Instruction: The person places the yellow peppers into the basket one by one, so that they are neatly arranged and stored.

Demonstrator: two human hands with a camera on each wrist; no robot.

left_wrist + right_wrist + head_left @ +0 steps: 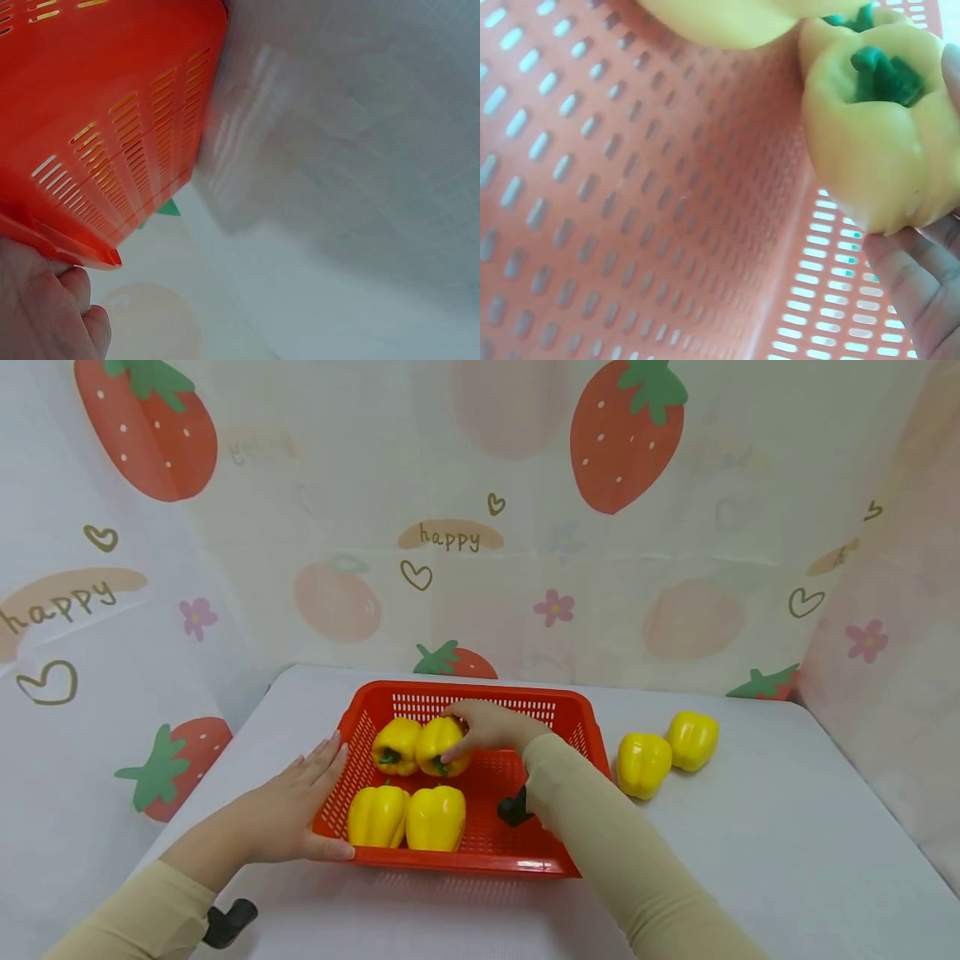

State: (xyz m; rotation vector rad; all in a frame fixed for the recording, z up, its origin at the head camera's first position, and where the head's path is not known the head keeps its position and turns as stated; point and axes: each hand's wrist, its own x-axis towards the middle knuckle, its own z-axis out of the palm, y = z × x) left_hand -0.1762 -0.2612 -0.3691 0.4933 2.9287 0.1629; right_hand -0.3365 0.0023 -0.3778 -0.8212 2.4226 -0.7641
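My right hand [495, 725] reaches into a red slotted plastic basket [480, 862] and holds a yellow bell pepper [435, 745], thumb and fingers on either side of it. In the right wrist view this bell pepper [877, 150] shows its green stem facing the camera. Another yellow bell pepper [396, 747] lies against its left side. Two more, a left one [377, 818] and a right one [437, 820], sit along the basket's front wall. My left hand [292, 806] rests on the basket's left rim with fingers extended, thumb at the front corner.
Right of the basket, a yellow bell pepper [643, 766] and another bell pepper [693, 741] lie on the white tabletop [750, 852]. A strawberry-printed curtain [637, 560] encloses the table's back and sides.
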